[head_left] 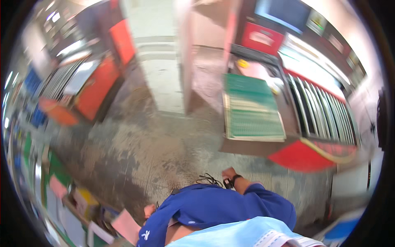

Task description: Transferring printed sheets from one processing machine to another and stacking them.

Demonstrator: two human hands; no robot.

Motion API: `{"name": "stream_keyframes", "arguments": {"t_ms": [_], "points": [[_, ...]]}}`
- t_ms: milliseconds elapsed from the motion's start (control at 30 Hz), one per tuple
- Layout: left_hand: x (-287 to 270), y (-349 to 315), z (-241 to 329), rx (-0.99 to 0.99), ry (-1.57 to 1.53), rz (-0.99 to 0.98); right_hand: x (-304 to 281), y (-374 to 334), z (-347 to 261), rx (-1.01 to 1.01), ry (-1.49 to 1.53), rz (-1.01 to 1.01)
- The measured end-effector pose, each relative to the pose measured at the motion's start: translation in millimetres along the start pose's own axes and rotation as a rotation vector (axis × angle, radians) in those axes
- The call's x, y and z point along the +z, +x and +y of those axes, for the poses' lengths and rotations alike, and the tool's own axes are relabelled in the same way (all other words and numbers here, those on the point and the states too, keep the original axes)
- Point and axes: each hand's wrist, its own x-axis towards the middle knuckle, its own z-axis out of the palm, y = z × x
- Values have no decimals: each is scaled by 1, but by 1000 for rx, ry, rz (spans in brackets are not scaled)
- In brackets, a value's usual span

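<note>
My left hand hangs low beside the blue shirt, small and blurred, with its fingers not clear. Further right, my right hand is out in front of my body, above the floor, wearing a dark wristband. Its fingers are too smeared to read, and no object shows in it. The nearest thing beyond it is a green, finely patterned panel lying on the brown table. Neither hand touches the panel. Some dark cables show between my hands, close to the shirt.
At the right, a red-sided rack holds several upright panels, with a screen behind. A pale pillar stands ahead. An orange rack is at the left. Shelves with papers and a pink sheet line the lower left. The floor is worn.
</note>
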Motion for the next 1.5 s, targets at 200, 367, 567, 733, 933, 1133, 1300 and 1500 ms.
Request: {"name": "stream_keyframes", "arguments": {"t_ms": [200,367,567,733,933,1133,1300,1500], "points": [[23,19,-13,110,49,11,0,-5,-14,-12,87,130],[-4,47,2,-60,-324,-57,-12,-34,9,81,136,102],[-37,47,41,-296,-868,-66,-23,-46,38,126,306,170],[-23,25,38,-247,-781,-15,-33,23,102,-688,-859,-14],[24,17,2,-225,-179,-87,-39,38,92,-313,-582,61],[22,61,-20,78,131,-172,-13,-9,18,-274,-523,137],[-32,92,-46,55,-423,-50,34,-37,-12,126,385,128],[-64,78,-133,-50,51,-87,104,-8,-37,-570,-1331,-39]]}}
